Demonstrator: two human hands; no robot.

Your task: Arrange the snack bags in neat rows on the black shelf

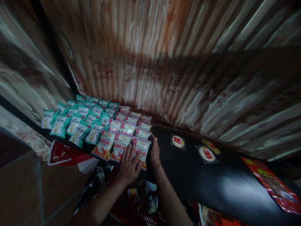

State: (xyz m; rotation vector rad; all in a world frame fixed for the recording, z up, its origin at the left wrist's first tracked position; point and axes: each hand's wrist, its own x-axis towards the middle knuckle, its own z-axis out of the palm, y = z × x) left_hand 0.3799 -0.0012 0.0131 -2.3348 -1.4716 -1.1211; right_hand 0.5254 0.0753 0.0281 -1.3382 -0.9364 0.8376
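Note:
Several red-and-white snack bags (121,147) stand in short rows on a black shelf (202,179). My left hand (130,164) lies with its fingers spread against the front bags, near the middle and right ones. At the right side of the rows, my right hand (155,151) is held upright with its fingers stretched out, by the edge of the rightmost bags. Neither hand is wrapped round a bag. Several teal-and-white snack bags (78,132) stand in rows to the left of the red-and-white ones.
Round white packets (178,141) and a red-orange package (270,183) lie on the shelf to the right. Striped plastic sheeting (145,62) hangs behind. Below the shelf are a red bag (62,153) and a red basket (150,219) with small packets inside.

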